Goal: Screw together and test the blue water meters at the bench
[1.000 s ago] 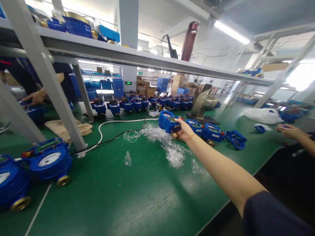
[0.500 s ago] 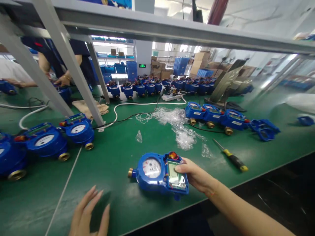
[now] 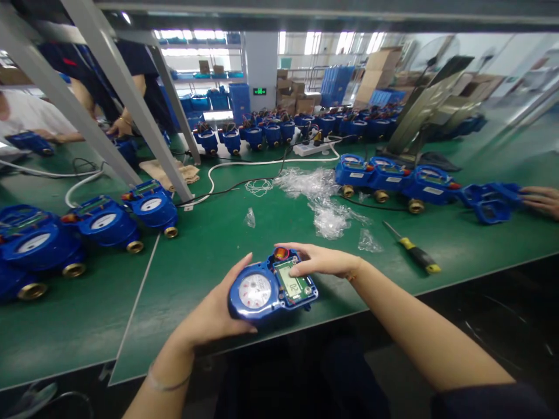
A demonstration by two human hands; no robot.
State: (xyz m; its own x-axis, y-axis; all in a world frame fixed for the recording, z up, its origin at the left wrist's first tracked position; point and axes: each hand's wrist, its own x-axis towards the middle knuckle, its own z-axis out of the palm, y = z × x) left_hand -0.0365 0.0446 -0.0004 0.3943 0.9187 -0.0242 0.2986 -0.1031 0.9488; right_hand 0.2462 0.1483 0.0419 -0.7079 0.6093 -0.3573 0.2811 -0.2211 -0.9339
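Between my two hands, at the near edge of the table, is a blue water meter [image 3: 255,291] with a round white dial and an open electronics box. Inside that box a green circuit board with a small lit display [image 3: 288,280] is exposed. My left hand [image 3: 213,308] grips the dial end, its fingers wrapped around the body. My right hand [image 3: 321,261] holds the box end, the thumb resting on the display. The brass fitting at the left end is hidden by my left hand. To the right lies a yellow-and-black screwdriver [image 3: 414,254].
More blue meters [image 3: 103,222] stand at the left, others [image 3: 388,177] at the right beside blue plastic covers [image 3: 491,201]. Clear plastic bags [image 3: 327,216] lie mid-table. Metal posts [image 3: 126,96] rise at left. Another person's hand [image 3: 541,201] touches the covers.
My left hand has come up from the table and taken hold of the meter's dial end. The meter has moved slightly left and turned. Another person's hand has appeared at the right edge.
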